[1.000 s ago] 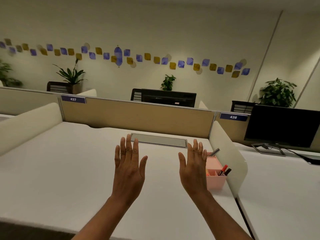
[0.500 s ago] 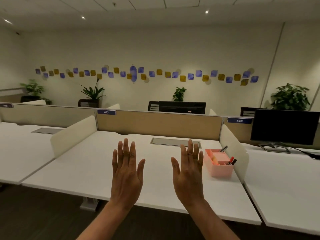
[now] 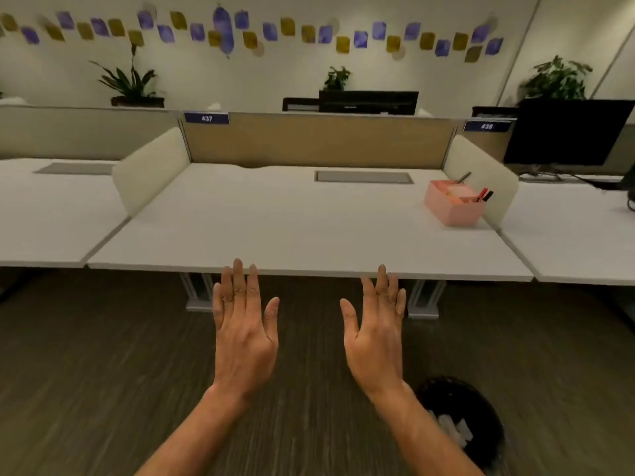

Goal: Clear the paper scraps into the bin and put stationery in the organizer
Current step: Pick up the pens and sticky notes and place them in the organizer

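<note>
My left hand [image 3: 242, 333] and my right hand [image 3: 376, 333] are held up flat, backs toward me, fingers apart, holding nothing, over the floor in front of the white desk [image 3: 275, 231]. A pink organizer [image 3: 452, 209] stands at the desk's right side with red and dark pens [image 3: 484, 194] sticking out of it. A black bin [image 3: 467, 417] sits on the floor at the lower right, partly behind my right forearm, with white paper scraps [image 3: 453, 429] inside.
Cream side dividers [image 3: 147, 170] and a tan back partition [image 3: 316, 140] frame the desk. A grey cable hatch [image 3: 364, 176] is set into its top. A dark monitor [image 3: 567, 132] stands on the neighbouring desk to the right. Desk legs [image 3: 424, 300] stand beneath.
The view has pulled back and tilted down: the desk edge now lies beyond my fingertips, and the floor and bin have come into sight. Both hands stay spread and empty.
</note>
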Available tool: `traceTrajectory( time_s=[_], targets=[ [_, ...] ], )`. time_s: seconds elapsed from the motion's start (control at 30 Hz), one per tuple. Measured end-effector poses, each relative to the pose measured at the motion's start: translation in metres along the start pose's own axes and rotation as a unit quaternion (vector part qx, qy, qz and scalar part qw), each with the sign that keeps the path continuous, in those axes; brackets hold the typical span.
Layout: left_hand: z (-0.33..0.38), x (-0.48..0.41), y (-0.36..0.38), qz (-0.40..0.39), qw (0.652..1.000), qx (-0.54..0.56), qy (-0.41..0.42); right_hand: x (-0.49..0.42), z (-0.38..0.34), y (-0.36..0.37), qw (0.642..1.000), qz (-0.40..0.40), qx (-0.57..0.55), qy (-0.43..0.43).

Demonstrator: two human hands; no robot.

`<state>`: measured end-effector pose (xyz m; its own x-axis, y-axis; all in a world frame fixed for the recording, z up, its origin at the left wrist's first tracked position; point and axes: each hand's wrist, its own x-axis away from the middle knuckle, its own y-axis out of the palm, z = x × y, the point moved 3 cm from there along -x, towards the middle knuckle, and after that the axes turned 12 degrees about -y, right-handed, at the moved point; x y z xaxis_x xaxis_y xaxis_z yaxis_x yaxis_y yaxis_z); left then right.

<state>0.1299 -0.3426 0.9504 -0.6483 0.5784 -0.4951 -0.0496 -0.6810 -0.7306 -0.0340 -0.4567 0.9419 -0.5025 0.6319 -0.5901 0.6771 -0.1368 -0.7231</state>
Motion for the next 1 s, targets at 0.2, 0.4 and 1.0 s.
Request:
traceTrajectory(
  time_s=[0.2,0.4,1.0],
  targets=[
    [-0.073,0.066,0.022,-0.081,0.994,-0.025,-0.062,0.090,-0.016,0.045,0.996,-0.070,0.020,0.046],
    [-0.110,0.138,0.066,-0.118,0.985,-0.060,-0.110,0.163,0.019,0.093,0.990,-0.121,0.020,0.067],
    [-0.335,0.373,0.355,-0.274,0.946,-0.128,-0.114,0.450,0.151,0.374,0.952,-0.279,0.019,0.121]
  ],
)
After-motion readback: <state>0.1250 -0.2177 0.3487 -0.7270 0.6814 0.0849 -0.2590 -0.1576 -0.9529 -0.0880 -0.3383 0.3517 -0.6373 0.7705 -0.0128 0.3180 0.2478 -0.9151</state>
